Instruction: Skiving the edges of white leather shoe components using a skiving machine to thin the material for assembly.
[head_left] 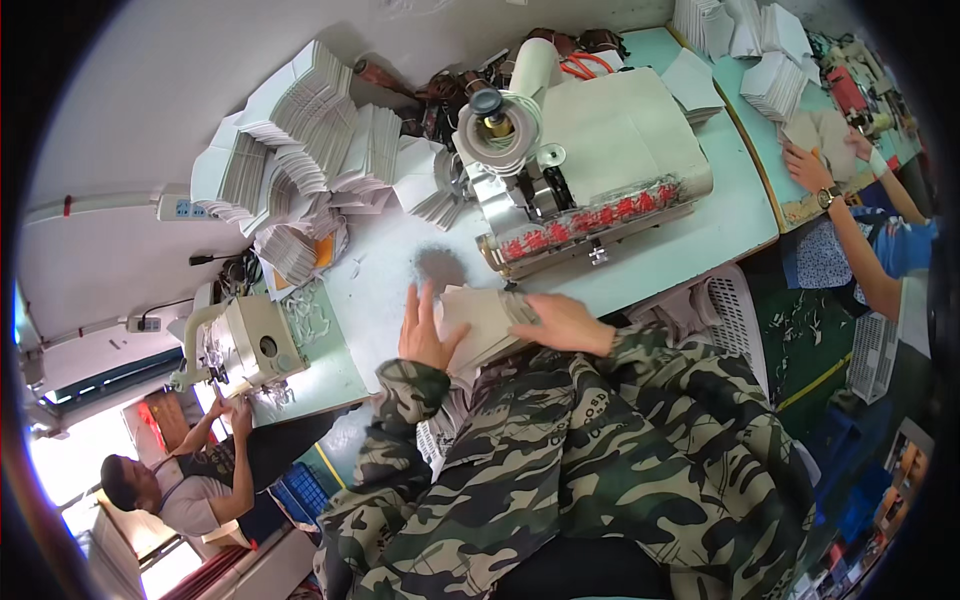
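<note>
A stack of pale, flat cut pieces (474, 322), maybe card or fabric, lies at the near edge of the table in front of me. At its left side is my left hand (428, 335), fingers stretched out and apart, thumb against the stack. My right hand (568, 325) grips the right end, its fingers bent over the edge of the pieces; its underside is hidden. Just beyond the stack stands a cream machine (620, 130) with a round metal head and red markings along its front.
Tall piles of folded white pieces (300, 110) fill the table's back left. A white plastic basket (738, 310) with pieces stands below the table edge. One person (190, 490) works at a sewing machine (250, 345) on the left; another person's hand (808, 168) is at the right.
</note>
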